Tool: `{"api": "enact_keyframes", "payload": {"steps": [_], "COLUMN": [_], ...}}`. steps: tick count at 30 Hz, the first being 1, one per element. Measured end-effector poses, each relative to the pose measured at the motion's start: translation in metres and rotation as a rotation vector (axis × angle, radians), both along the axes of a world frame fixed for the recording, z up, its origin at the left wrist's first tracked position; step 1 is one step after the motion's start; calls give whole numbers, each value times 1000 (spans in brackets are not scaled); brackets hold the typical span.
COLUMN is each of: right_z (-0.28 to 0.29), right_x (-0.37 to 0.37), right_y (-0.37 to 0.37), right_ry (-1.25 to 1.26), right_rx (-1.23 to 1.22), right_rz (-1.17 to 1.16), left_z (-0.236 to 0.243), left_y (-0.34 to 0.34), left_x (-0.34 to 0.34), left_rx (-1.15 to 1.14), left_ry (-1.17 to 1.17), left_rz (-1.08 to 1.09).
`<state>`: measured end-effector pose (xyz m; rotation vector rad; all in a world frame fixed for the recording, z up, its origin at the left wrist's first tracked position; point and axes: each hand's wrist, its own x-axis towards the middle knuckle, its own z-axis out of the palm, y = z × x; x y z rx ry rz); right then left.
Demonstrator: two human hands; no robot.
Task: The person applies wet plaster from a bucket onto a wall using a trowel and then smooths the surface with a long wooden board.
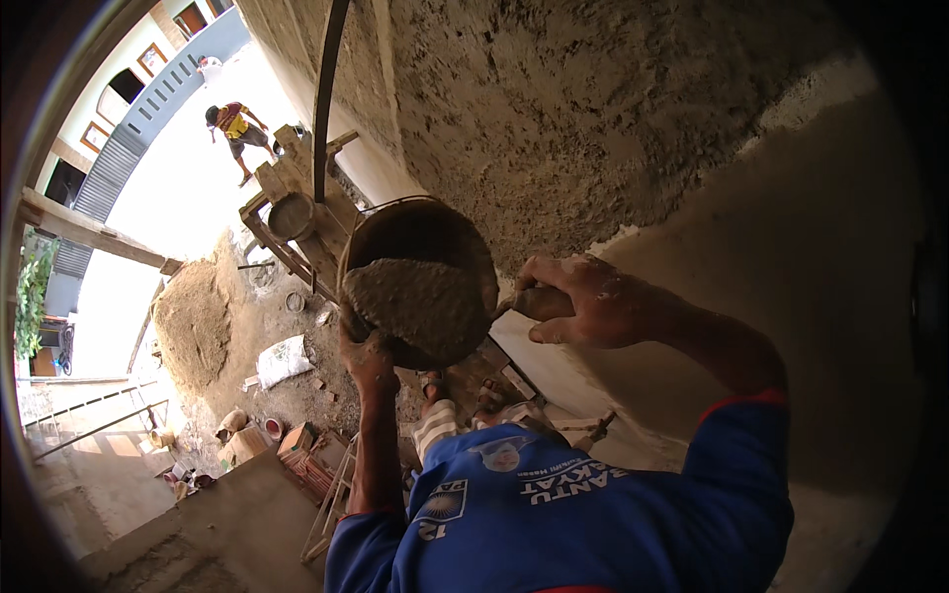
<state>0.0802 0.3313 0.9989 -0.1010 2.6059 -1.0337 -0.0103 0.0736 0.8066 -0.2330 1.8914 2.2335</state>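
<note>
My left hand is closed on the near left side of a dark, round bucket, holding it up in front of me. A mass of wet grey mortar shows inside the bucket. With my right hand I grip the thick handle of a trowel at the bucket's right rim. The trowel's metal neck points into the bucket; its blade cannot be made out against the mortar. Beyond both hands rises a wall with rough grey plaster on its upper part and a smoother surface lower right.
A wooden scaffold stands at the far left of the wall, bearing another round bucket. Below lie a sand heap, a white sack and stacked tiles or bricks. Another person stands farther off in the bright yard.
</note>
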Motion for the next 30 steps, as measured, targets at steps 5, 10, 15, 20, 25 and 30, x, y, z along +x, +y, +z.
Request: {"api": "enact_keyframes", "payload": {"steps": [5, 10, 15, 20, 25, 30], "right_z": [-32, -39, 16, -98, -163, -182], "right_x": [-10, 16, 26, 49, 35, 42], "right_y": [37, 210, 123, 79, 57, 34], "right_ry": [-443, 567, -82, -370, 210, 604], "right_rx": [-379, 616, 437, 37, 718, 1041], "right_rz": [-222, -830, -759, -336, 102, 108], "left_z": [-17, -32, -33, -18, 7, 38], "left_y": [-18, -12, -11, 41, 74, 89], "left_x": [-1, 13, 15, 27, 41, 41], "left_rx": [23, -52, -116, -86, -121, 14], "left_ry": [70, -10, -25, -21, 120, 90], "left_rz": [169, 115, 50, -91, -198, -239]}}
